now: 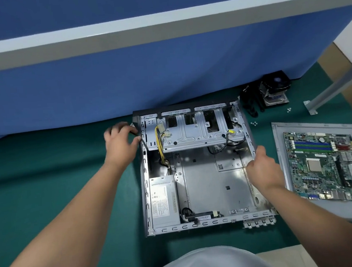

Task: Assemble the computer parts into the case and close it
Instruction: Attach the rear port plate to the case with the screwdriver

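While both bare arms reach up from the bottom of the frame, an open metal computer case [206, 185] lies flat on a green mat [58, 174] at the centre of the picture, its side cover off and its inside facing up. The left hand [120, 141] sits at the case's upper left corner, fingers curled round the dark edge there and gripping it. The right hand [263, 168] is at the case's right wall, about halfway along; its fingers bend over the wall's rim and hold it, though the fingertips are hidden inside.

Within the case, a grey power supply [163, 201] with a white label fills the lower left corner. A drive cage [192, 132] of bare metal spans the upper part, with yellow and black wires [160, 147] running from beneath it on the left and a small yellow plug [231, 132] near its right end. The rest of the case floor is bare steel.

To the right of the case, a green circuit board [322, 164] rests on a grey panel [283, 167] lying flat on the mat, just beside the right hand. In the upper right, a black cooler fan [274, 87] stands against a blue partition [124, 78], with a few small screws [254, 123] scattered on the mat below it. A white-clad knee [210, 263] shows at the bottom edge.
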